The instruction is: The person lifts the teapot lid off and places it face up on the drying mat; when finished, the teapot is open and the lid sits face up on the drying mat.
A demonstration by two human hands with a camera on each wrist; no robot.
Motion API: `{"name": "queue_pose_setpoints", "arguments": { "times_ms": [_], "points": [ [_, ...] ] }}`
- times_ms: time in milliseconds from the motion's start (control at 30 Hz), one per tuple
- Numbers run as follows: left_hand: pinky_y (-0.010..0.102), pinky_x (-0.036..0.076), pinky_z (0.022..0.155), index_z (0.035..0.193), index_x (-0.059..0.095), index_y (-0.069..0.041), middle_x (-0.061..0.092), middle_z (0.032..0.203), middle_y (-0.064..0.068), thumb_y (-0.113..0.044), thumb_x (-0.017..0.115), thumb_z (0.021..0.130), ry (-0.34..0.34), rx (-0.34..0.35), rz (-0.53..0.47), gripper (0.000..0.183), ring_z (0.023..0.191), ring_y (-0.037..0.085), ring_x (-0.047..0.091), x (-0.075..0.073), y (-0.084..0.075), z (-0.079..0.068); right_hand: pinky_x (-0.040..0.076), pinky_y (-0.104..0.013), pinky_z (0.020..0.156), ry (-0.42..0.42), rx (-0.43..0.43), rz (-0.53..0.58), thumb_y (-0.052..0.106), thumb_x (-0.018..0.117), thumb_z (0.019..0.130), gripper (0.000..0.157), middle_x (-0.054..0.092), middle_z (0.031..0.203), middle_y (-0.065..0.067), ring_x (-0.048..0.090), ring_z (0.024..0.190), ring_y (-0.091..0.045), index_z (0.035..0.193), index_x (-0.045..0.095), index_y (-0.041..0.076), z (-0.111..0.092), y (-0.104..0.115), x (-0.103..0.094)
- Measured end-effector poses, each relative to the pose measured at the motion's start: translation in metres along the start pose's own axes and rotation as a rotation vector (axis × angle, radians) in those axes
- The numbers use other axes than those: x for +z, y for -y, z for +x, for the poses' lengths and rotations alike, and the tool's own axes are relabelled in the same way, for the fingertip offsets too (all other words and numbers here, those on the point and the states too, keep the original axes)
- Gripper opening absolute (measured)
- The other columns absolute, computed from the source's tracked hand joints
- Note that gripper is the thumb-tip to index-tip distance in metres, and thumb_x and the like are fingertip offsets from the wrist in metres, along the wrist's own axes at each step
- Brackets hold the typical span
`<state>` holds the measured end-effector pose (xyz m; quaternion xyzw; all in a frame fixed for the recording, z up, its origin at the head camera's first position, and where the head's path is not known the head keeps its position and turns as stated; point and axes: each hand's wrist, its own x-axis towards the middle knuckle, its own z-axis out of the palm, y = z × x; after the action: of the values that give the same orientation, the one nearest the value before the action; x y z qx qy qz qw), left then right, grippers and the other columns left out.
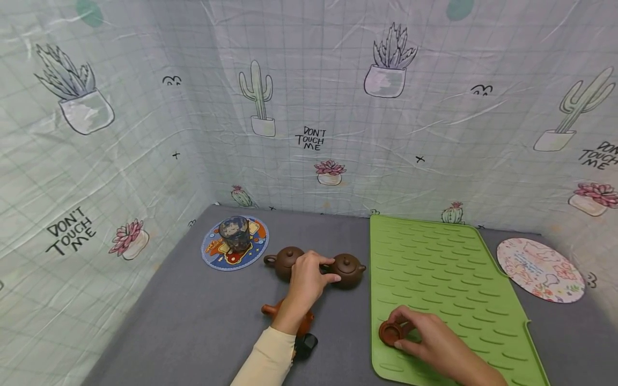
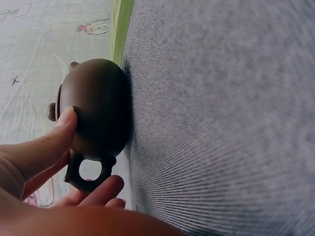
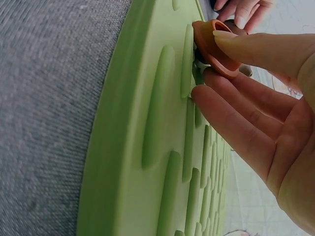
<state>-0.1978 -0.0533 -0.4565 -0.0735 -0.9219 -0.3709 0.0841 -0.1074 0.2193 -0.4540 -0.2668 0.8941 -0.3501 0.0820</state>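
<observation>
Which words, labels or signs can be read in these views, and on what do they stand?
"DON'T TOUCH ME" on the backdrop sheet, middle.
"DON'T TOUCH ME" on the sheet's left side.
"DON'T TOUCH..." cut off at the right edge.
Prints on the blue coaster and the pink coaster: too small to read.

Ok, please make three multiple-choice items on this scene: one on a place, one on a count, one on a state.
1. Where is the small orange cup?
A. on the green mat
B. on the round blue coaster
C. on the pink coaster

2. How many dark brown teapots stand on the grey table?
A. one
B. two
C. four

3. What is the left hand doing?
A. resting flat
B. holding a glass
C. gripping the right-hand teapot

Answers: 1 A, the cup sits at the mat's near edge, in the right hand. 2 B, a second teapot stands beside. 3 C, the fingers curl at its handle.
</observation>
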Motion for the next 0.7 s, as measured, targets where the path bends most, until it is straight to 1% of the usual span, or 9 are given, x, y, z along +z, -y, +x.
{"name": "queue_pose_setpoints", "arguments": {
  "times_ms": [133, 233, 333, 500, 700],
  "points": [
    [0.043, 0.058, 0.084, 0.107, 0.083, -0.017, 0.072, 0.1, 0.005, -0.024, 0.091, 0.073, 0.004, -0.008, 0.0, 0.035, 0.095, 0.027, 0.068, 0.0, 0.0, 0.0, 0.059, -0.026, 0.072, -0.003, -0.008, -0.008, 0.021, 0.082, 0.086, 0.033, 0.074, 0.099, 0.004, 0.073, 0.086, -0.005, 0.111, 0.063, 0.015, 0.0, 0.0, -0.001],
    [0.043, 0.057, 0.084, 0.106, 0.083, -0.016, 0.071, 0.099, 0.005, -0.023, 0.092, 0.073, 0.005, -0.013, 0.003, 0.036, 0.094, 0.027, 0.068, 0.0, -0.002, 0.0, 0.059, -0.026, 0.072, 0.021, 0.012, -0.004, 0.025, 0.082, 0.086, 0.035, 0.074, 0.101, 0.004, 0.073, 0.085, -0.005, 0.113, 0.063, 0.015, 0.001, 0.001, -0.003],
    [0.044, 0.057, 0.084, 0.106, 0.083, -0.015, 0.071, 0.099, 0.006, -0.022, 0.092, 0.072, 0.008, -0.02, 0.001, 0.036, 0.094, 0.028, 0.068, 0.0, -0.003, 0.0, 0.059, -0.026, 0.072, 0.03, 0.033, -0.036, 0.027, 0.083, 0.086, 0.036, 0.074, 0.104, 0.004, 0.072, 0.085, -0.003, 0.115, 0.064, 0.016, 0.002, 0.003, -0.006],
    [0.046, 0.057, 0.085, 0.106, 0.083, -0.015, 0.071, 0.1, 0.006, -0.022, 0.092, 0.073, 0.014, -0.03, -0.007, 0.035, 0.096, 0.028, 0.068, -0.001, -0.004, 0.0, 0.058, -0.026, 0.073, 0.015, 0.063, -0.126, 0.029, 0.082, 0.086, 0.034, 0.074, 0.107, 0.007, 0.071, 0.086, 0.0, 0.114, 0.066, 0.02, 0.004, 0.01, -0.013],
    [0.046, 0.057, 0.085, 0.106, 0.083, -0.015, 0.07, 0.099, 0.006, -0.022, 0.092, 0.073, 0.02, -0.033, -0.015, 0.035, 0.095, 0.028, 0.067, -0.001, -0.004, 0.0, 0.055, -0.024, 0.068, -0.017, 0.102, -0.258, 0.039, 0.081, 0.086, 0.034, 0.075, 0.11, 0.008, 0.071, 0.087, -0.004, 0.115, 0.069, 0.024, 0.009, 0.019, -0.026]
  ]
}}
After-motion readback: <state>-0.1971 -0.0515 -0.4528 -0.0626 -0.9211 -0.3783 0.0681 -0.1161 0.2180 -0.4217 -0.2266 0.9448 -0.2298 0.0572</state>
